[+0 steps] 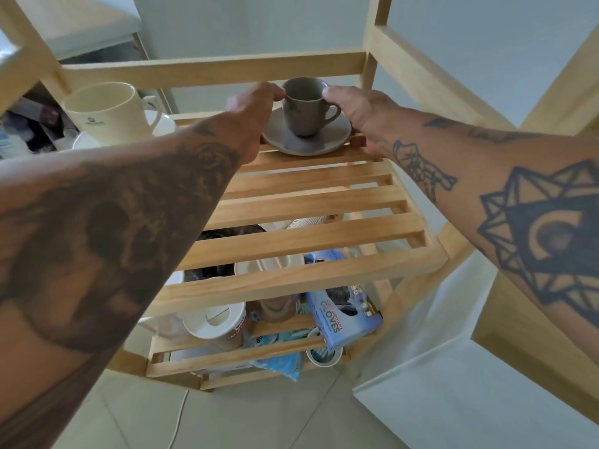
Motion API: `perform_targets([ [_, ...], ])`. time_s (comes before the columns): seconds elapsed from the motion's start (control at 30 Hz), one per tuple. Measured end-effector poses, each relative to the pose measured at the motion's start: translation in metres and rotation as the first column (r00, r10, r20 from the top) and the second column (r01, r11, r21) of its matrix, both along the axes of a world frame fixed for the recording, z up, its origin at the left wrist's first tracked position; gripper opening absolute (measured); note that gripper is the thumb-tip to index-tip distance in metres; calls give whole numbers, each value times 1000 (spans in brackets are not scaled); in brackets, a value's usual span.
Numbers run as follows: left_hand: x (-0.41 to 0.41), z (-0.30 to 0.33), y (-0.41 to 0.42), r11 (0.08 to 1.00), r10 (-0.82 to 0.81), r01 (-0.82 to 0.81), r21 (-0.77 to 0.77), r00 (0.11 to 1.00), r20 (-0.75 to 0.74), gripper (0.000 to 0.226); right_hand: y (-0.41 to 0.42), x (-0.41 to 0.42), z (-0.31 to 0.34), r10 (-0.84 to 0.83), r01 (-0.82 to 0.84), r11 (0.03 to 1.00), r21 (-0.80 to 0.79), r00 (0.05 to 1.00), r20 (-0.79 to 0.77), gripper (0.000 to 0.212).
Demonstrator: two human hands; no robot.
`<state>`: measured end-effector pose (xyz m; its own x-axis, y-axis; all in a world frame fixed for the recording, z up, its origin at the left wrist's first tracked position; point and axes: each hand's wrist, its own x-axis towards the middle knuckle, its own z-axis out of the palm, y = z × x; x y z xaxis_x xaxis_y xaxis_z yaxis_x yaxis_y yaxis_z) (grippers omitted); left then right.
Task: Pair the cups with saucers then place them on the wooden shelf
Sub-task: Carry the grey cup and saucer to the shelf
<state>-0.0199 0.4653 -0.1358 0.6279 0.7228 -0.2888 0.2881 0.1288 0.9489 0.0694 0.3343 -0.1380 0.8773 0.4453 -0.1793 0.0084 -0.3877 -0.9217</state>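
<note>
Nearest to you are your two forearms, which enter at 8 o'clock and at 3 o'clock and reach toward the back of the wooden shelf. Your left hand has its fingertips closed on the left side of the rim of the grey cup. Your right hand touches the right side of the rim with the thumb, while its other fingers go down beside the grey saucer; how firmly they press the saucer I cannot tell. The cup stands upright in the middle of the saucer, its handle pointing to 3 o'clock, and the saucer lies on the far slats, around 12 o'clock.

The saucer's right edge is near the right side rail of the shelf, and the back crossbar runs just behind the cup. In front of the saucer, toward 6 o'clock, the slats are free, with open gaps between them.

At 10 o'clock a cream mug stands on the same level, well apart from the grey cup, with a white saucer partly behind it. Below, through the slats, you see a blue glove box at 5 o'clock, a white lid on a container at 6 o'clock, and a small round cup on the lowest level. A white cable lies on the tiled floor.
</note>
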Motion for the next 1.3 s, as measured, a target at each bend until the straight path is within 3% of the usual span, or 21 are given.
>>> perform_targets([
  [0.13,-8,2,-1,999,33,-33,-20,999,-14,15,-3,-3,5,24,-25,999,-44,1000,-16,52],
  [0.33,-29,18,-9,1000,11,-11,3,1000,-29,45,-16,-18,21,39,-44,994,-100,998,-50,63],
  [0.77,-145,97,-116,998,36,-33,-53,998,59,45,-125,-125,120,189,-188,982,-33,981,34,53],
  [0.97,-189,151,-220,996,-20,25,-87,998,52,46,-262,-172,196,63,-59,998,37,993,-102,56],
  [1.13,-171,179,-347,980,-170,172,-102,985,23,22,-387,-185,230,-71,84,990,111,991,-114,53],
  [1.3,-140,171,-449,888,-459,455,-68,887,-47,30,-523,-180,216,-431,435,899,53,900,-67,44],
])
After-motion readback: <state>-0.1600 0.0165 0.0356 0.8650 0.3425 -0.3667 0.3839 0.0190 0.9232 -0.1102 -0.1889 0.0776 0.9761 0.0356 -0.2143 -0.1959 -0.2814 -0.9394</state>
